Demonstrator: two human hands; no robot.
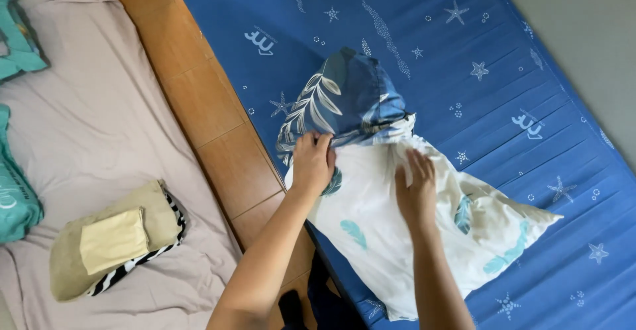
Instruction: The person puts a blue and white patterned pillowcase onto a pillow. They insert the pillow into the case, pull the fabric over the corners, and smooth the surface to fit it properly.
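A white pillow (397,237) with teal feather prints lies on a blue mattress (464,52) patterned with stars. A blue pillowcase (348,98) with white leaf prints is bunched over the pillow's far end. My left hand (313,163) grips the pillowcase's edge at the pillow's left side. On the right, my right hand (416,191) presses on the pillow just below the case's edge, fingers spread on the white fabric.
A wooden floor strip (199,105) runs between the mattress and a beige-sheeted mattress (86,125) at left. On the beige sheet lie a folded tan and zebra-striped cloth (119,237) and teal cushions (16,197). A grey wall (583,32) borders the right.
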